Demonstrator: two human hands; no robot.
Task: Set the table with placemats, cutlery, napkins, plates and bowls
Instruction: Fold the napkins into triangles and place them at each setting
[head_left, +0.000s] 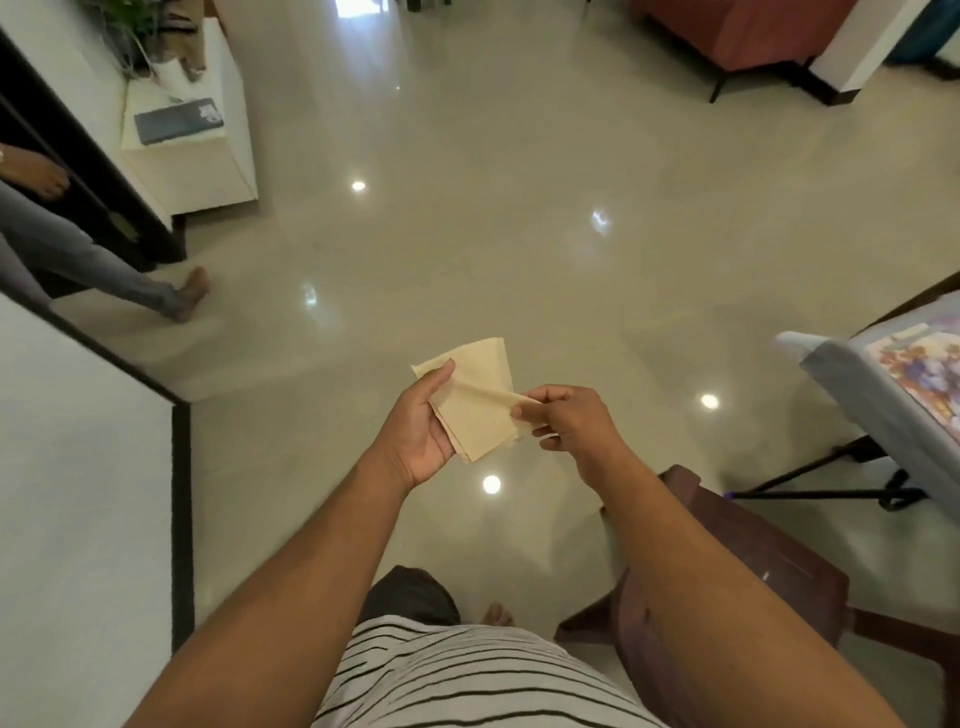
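Note:
A small stack of folded cream napkins (478, 400) is held in the air over the glossy floor, in front of my body. My left hand (421, 426) grips the stack from the left, thumb on top near its upper corner. My right hand (566, 421) pinches the right edge of the top napkin between thumb and fingers and lifts that layer a little off the stack. No plates, bowls or cutlery are in view.
A table corner with a grey cover and a colourful placemat (919, 374) shows at the right edge. A dark wooden chair (737, 582) stands beside my right arm. A white cabinet (192, 140) stands far left, and another person's leg (104, 275) crosses there.

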